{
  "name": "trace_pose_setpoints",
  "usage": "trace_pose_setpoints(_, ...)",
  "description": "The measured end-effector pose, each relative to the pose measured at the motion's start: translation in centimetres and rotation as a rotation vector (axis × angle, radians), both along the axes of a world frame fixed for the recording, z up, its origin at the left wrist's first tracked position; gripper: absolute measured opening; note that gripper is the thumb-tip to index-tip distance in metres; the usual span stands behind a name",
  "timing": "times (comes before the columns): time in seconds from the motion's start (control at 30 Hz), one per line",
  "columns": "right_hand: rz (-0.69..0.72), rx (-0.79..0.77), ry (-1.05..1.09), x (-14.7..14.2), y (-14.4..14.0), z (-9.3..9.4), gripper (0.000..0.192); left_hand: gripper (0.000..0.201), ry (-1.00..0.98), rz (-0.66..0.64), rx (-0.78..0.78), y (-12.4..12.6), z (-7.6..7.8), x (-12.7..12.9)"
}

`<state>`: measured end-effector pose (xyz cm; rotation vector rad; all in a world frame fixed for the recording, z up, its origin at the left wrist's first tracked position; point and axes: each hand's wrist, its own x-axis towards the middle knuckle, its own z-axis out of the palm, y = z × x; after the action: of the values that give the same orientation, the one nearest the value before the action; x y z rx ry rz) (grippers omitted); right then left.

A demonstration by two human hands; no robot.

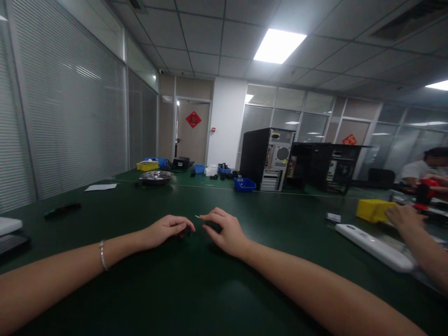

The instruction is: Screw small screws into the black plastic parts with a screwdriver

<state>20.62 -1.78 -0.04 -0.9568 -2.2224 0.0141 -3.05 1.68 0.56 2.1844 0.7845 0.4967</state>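
Head view. Your left hand [164, 230] and right hand [224, 232] both rest on the green table [196, 289], close together near its middle. The left fingers are curled down over a small dark part [184, 230] that shows just past the fingertips; whether they grip it or only cover it cannot be told. The right fingers are bent around a second small dark piece [213, 226], and a thin pale pin [198, 216] shows just above the gap between the two hands, near the right index finger.

Judged step: the two pieces are being brought together or lined up, with both held low on the surface. The next move calls for fine fingertip alignment, with wrists kept planted on the table.

At the right edge, a co-worker's hand [406, 217] lies beside a yellow bin [373, 210] and a long white device [374, 246], well apart from your work.
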Motion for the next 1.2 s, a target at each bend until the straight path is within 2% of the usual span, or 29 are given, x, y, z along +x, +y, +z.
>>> trace_pose_setpoints(0.1,-0.016,-0.001,0.027,0.1,0.2,0.0,0.027,0.037,0.116,-0.104,0.139,-1.5,0.8,0.5)
trace_pose_setpoints(0.2,-0.013,-0.005,0.018,0.0,0.2,0.0,0.026,0.037,0.168,-0.144,0.25,-2.7,1.2,0.9)
trace_pose_setpoints(0.57,0.011,-0.001,0.007,0.0,-0.1,0.1,0.025,0.032,0.199,-0.17,0.295,-3.1,1.3,1.0)
trace_pose_setpoints(0.8,0.013,-0.015,-0.004,0.0,-0.1,0.0,0.026,0.028,0.148,-0.123,0.302,-2.8,0.6,1.1)
trace_pose_setpoints(0.97,0.022,-0.097,-0.084,0.4,0.4,-0.1,0.022,0.03,0.141,-0.018,0.309,-2.6,0.6,1.0)
trace_pose_setpoints(1.2,0.059,-0.291,-0.106,0.2,0.3,0.2,0.022,0.052,0.295,0.017,0.264,-3.2,1.8,0.8)
